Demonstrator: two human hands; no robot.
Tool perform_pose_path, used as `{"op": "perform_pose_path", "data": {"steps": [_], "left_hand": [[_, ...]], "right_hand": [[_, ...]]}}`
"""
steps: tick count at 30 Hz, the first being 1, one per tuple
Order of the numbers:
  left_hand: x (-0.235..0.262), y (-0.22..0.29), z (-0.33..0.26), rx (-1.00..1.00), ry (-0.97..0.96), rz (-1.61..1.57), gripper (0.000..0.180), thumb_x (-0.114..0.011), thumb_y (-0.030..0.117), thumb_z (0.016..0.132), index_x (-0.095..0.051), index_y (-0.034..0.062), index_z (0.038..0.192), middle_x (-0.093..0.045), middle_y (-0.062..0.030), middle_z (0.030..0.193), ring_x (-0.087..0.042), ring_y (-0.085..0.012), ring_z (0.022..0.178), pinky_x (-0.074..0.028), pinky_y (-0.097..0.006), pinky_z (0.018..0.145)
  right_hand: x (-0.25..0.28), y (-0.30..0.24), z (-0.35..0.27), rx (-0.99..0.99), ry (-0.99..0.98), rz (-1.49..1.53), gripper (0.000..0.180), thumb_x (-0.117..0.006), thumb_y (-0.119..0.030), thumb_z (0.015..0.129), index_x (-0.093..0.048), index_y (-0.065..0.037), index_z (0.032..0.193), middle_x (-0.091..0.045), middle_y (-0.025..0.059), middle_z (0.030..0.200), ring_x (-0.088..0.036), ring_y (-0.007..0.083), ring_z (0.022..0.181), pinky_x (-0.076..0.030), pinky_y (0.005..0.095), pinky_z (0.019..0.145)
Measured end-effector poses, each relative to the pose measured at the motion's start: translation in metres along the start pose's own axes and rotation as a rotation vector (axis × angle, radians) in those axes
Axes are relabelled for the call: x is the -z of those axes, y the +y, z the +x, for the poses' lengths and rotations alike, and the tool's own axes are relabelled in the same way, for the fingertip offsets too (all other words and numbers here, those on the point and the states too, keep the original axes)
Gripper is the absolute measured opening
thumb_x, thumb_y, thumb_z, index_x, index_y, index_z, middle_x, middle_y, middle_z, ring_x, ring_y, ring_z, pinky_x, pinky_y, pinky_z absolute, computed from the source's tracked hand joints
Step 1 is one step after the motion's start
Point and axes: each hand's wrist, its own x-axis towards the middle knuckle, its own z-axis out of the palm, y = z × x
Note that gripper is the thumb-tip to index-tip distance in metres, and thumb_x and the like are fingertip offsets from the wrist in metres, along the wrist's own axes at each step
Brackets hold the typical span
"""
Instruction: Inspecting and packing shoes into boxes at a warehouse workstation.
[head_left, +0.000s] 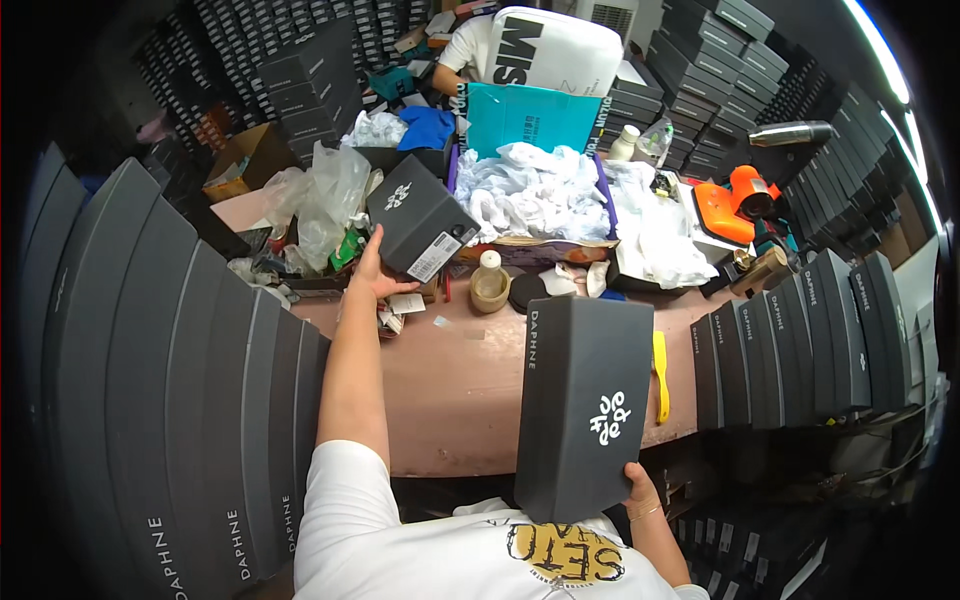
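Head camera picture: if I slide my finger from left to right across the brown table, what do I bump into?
Stack of dark boxes → left hand touching a dark box → small tan bottle → dark box lid held by the right hand → yellow tool → row of upright dark boxes.

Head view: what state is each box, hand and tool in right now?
Left hand: open, touching tilted dark box, lid on.
Right hand: gripping dark box lid, raised above the table.
Yellow tool: lying flat.
Blue-rimmed bin: open, full of white paper.
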Motion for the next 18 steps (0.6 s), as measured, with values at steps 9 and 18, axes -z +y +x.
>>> {"op": "perform_pose_path", "data": {"steps": [9, 18], "left_hand": [[-0.025, -0.027, 0.018, -0.188, 0.195, -0.288, 0.069, -0.071, 0.050, 0.069, -0.049, 0.0184, 0.126, -0.048, -0.0103, 0.131, -0.041, -0.0338, 0.124, -0.023, -0.065, 0.103], [-0.046, -0.034, 0.005, -0.344, 0.103, -0.361, 0.052, -0.067, 0.040, 0.072, -0.060, 0.0152, 0.118, -0.058, -0.0040, 0.122, -0.052, -0.0270, 0.113, -0.037, -0.047, 0.091]], "right_hand": [[-0.016, 0.026, -0.048, -0.039, 0.095, -0.038, 0.083, -0.074, -0.036, 0.075, -0.034, 0.000, 0.138, -0.052, 0.0135, 0.128, -0.054, 0.0232, 0.115, -0.046, 0.0354, 0.096], [-0.018, 0.022, -0.074, 0.044, 0.050, -0.022, 0.090, -0.070, -0.033, 0.080, -0.017, -0.006, 0.147, -0.041, 0.0132, 0.138, -0.046, 0.0204, 0.122, -0.041, 0.0330, 0.101]]}}
